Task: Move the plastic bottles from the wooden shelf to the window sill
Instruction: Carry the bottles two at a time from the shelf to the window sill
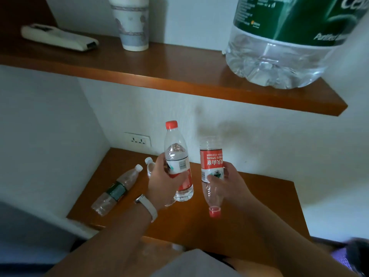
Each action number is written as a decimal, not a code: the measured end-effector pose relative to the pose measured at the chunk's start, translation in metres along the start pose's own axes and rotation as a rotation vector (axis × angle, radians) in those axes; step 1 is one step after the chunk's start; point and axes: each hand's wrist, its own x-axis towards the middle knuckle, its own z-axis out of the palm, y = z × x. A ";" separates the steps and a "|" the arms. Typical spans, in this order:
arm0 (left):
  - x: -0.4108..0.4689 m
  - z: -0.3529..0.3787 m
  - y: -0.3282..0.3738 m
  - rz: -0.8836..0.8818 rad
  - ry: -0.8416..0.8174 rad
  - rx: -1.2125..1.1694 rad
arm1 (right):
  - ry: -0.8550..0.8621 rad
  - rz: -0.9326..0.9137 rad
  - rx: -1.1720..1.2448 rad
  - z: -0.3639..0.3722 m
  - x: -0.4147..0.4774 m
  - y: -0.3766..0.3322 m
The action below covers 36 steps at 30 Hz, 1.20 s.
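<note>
On the upper wooden shelf (pixel 179 66), far left, a white remote control (pixel 59 38) lies flat, with a patterned paper cup (pixel 131 23) standing to its right near the wall. Below, on the lower wooden shelf (pixel 259 206), a green-labelled bottle (pixel 116 189) lies on its side at the left with its white cap pointing toward the back wall, under a wall socket (pixel 137 139). Just behind the left hand (pixel 161 181) a second white-capped bottle (pixel 149 166) shows only its neck and shoulder; whether it stands or leans is hard to say, since the hand hides the rest. The left hand, with a pale watch band (pixel 148 207) on the wrist, has its fingers closed round the label of an upright red-capped bottle (pixel 177 162), which is partly filled with water and held just above the shelf surface. Beside it, apart but near, the right hand (pixel 223 184) wraps its fingers and thumb round the middle of an inverted bottle (pixel 211 166) with a red label, its red cap pointing down toward the shelf. At the upper right, a large clear water jug (pixel 283 47) with a green label stands on the upper shelf, close to the camera.
</note>
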 end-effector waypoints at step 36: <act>-0.187 -0.062 0.054 -0.190 0.753 0.217 | -0.862 -0.296 0.148 0.032 -0.029 -0.039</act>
